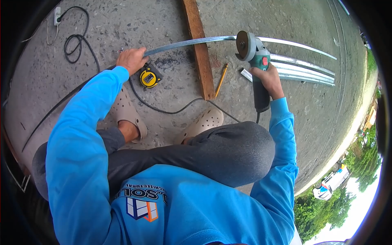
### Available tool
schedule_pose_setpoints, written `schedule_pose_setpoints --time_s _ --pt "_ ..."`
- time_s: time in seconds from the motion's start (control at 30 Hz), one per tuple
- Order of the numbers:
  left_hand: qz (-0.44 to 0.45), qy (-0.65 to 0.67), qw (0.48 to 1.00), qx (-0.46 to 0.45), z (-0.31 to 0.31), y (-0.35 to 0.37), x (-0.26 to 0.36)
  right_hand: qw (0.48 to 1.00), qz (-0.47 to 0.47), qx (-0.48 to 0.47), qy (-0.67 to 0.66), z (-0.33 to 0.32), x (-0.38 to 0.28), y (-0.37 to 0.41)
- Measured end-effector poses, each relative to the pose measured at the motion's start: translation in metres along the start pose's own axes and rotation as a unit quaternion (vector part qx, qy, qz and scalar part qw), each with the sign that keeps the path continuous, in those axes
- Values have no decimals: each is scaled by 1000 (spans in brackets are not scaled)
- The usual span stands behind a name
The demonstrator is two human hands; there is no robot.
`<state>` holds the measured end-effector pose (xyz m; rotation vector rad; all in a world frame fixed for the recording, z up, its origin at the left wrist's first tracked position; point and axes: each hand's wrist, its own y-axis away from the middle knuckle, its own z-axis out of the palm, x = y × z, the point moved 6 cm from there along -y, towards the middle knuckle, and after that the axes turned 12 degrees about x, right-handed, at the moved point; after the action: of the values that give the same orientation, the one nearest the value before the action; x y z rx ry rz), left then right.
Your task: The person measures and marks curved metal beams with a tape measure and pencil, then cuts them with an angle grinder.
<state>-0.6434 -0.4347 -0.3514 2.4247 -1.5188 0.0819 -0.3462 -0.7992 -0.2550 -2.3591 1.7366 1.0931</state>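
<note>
My right hand [267, 79] is closed around the body of a green and grey angle grinder [257, 59]. The grinder's round cutting disc [246, 45] overlaps a long, thin metal strip [183, 44] in this view. With fingers wrapped over it, my left hand [131, 61] grips that strip near its left part. The strip crosses over a brown wooden beam [198, 45] lying on the ground. Just below my left hand is a yellow and black tape measure [149, 76]. Between the beam and the grinder lies a yellow pencil [221, 81].
Several metal profiles [302, 71] lie on the concrete floor [159, 24] at the right. The grinder's black cord [163, 111] runs past my shoes [200, 124]. A coiled cable [75, 47] leads to a white socket [57, 16] at upper left. A vehicle [332, 181] stands far off.
</note>
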Motion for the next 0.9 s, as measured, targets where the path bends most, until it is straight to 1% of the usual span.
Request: schedule_pose_setpoints --time_s 0.23,0.3,0.73,0.8,0.9 --pt "-8 -1 1000 -9 1 0 -1 1000 -9 0 -20 3 2 -3" --pt "0 -1 1000 9 0 0 -1 1000 -5 0 -14 3 2 -2" --pt "0 3 1000 3 3 0 -2 1000 1 -7 -19 6 8 -7" --pt "23 4 999 32 1 0 -1 1000 1 -7 -17 5 6 -6" --pt "8 -2 1000 9 2 0 -1 1000 -1 -4 -17 5 4 -5"
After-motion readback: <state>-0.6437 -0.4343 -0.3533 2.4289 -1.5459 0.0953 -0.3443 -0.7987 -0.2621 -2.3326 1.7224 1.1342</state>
